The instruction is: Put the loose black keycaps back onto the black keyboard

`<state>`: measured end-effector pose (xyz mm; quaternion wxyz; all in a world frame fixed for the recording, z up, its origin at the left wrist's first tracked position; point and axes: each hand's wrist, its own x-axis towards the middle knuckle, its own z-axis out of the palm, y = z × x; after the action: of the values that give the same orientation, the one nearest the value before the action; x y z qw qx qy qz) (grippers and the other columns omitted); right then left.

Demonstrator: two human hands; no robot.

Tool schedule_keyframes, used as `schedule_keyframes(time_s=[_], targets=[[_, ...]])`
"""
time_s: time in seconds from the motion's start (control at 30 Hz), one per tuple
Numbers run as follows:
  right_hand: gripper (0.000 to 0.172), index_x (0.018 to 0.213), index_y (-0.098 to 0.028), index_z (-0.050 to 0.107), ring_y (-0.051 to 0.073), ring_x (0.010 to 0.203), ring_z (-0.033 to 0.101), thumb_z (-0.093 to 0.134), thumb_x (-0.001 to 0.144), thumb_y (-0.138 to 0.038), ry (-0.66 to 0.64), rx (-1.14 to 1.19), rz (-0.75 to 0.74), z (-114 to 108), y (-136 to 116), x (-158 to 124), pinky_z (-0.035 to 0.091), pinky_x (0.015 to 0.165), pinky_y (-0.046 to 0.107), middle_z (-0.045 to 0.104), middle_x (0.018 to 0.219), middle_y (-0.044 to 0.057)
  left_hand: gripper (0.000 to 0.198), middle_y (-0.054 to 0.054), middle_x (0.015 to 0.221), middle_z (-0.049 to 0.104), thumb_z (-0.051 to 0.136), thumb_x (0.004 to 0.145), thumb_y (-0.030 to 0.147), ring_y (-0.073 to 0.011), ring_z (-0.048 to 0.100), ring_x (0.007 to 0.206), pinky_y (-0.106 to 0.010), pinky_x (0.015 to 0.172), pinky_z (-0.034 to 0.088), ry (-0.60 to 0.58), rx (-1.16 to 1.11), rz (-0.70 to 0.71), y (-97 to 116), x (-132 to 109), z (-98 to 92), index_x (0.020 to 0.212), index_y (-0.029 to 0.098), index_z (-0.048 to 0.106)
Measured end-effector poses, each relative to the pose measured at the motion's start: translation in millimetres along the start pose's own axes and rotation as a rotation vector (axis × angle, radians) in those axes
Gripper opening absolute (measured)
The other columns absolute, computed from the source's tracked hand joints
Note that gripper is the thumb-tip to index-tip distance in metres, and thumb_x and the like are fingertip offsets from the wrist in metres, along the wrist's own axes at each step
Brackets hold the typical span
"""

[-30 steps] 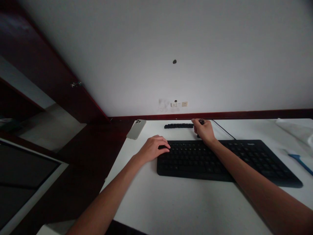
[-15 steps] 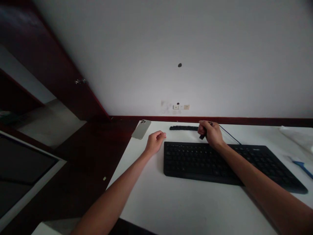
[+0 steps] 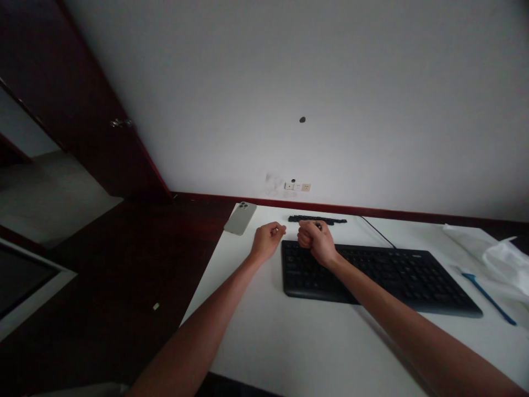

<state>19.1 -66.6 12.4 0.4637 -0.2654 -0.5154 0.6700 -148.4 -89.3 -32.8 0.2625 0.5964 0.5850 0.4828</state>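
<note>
My left hand (image 3: 268,239) rests on the white table (image 3: 289,331) just left of the black keyboard (image 3: 384,273). Its fingers are curled in, and I see nothing in them. My right hand (image 3: 314,240) is a closed fist above the keyboard's far left corner, close to the left hand. A small dark object peeks from the top of the fist; what it is I cannot make out. A short row of black keycaps (image 3: 326,220) lies on the table just behind both hands.
A pale phone (image 3: 240,218) lies face down at the table's far left corner. A black cable (image 3: 378,234) runs behind the keyboard. A blue tool (image 3: 490,295) and white plastic (image 3: 496,251) lie at the right. A dark floor and door are on the left.
My left hand came off the keyboard's left end and curled up beside it. My right hand lifted a small black object from behind the keyboard and moved left with it, towards the left hand.
</note>
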Motion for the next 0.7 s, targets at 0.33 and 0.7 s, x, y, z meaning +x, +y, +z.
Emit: schedule_keyframes(time_s=[0.33, 0.7], targets=[[0.051, 0.051, -0.024, 0.035, 0.008, 0.042, 0.025, 0.064, 0.090, -0.038, 0.050, -0.162, -0.059, 1, 20, -3, 0.020, 0.043, 0.028, 0.028, 0.046, -0.007, 0.035, 0.001, 0.064, 0.064, 0.058, 0.096, 0.043, -0.0136, 0.054, 0.060, -0.025, 0.063, 0.037, -0.007, 0.047, -0.009, 2, -1, 1.8, 0.079, 0.018, 0.075], [0.051, 0.048, -0.023, 0.037, 0.009, 0.044, 0.030, 0.057, 0.093, -0.037, 0.028, -0.357, -0.096, 2, 22, -10, 0.025, 0.046, 0.028, 0.035, 0.045, -0.003, 0.027, 0.007, 0.052, 0.043, 0.061, 0.093, 0.039, -0.0108, 0.041, 0.053, -0.025, 0.057, 0.026, 0.036, 0.091, -0.043, 5, -1, -0.4, 0.076, 0.019, 0.069]])
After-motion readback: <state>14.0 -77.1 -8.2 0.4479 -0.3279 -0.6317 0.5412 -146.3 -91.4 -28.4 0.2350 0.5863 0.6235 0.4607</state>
